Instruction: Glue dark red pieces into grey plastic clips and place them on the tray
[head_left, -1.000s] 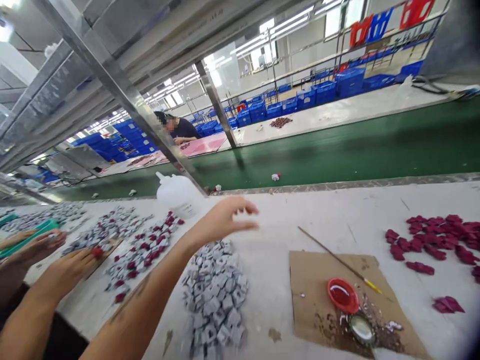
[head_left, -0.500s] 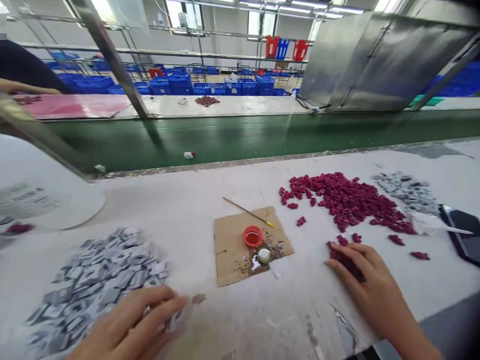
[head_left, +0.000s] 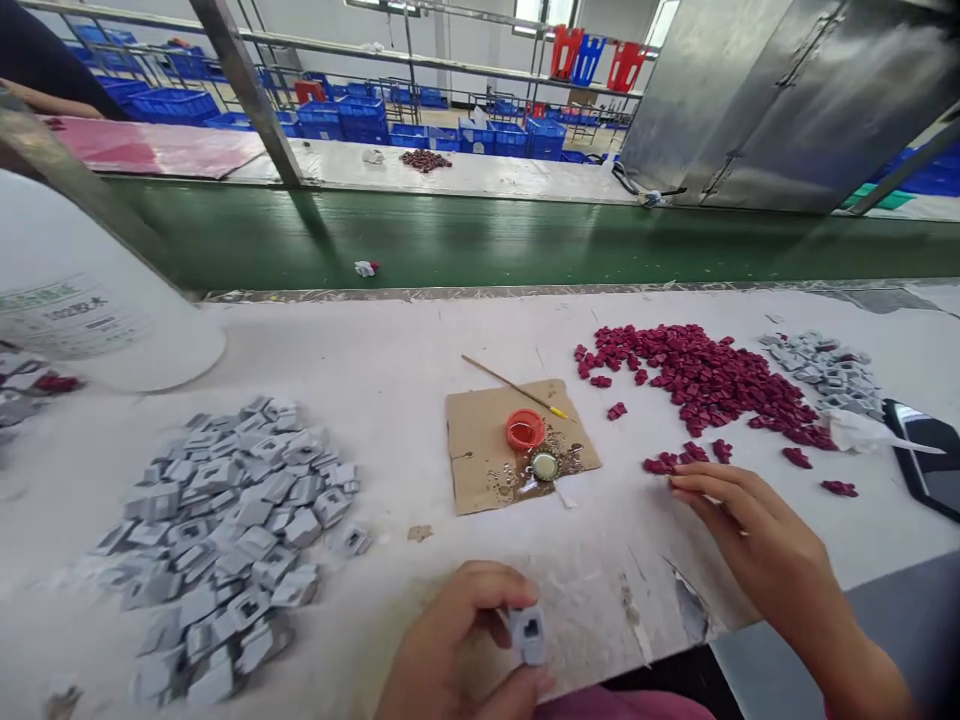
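L hand (head_left: pixel 457 650) pinches grey piece (head_left: pixel 529 632); R hand (head_left: pixel 757 535) fingertips hide contents.

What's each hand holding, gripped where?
Left hand pinches a grey square piece by its side edges. Right hand rests by red pieces; a hold can't be told.

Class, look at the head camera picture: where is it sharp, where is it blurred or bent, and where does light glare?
Head view: the grey pieces pile and red pieces pile are sharp; the left hand with its grey piece is slightly soft; the white bottle bulges at the edge; the metal panel shows a soft sheen.
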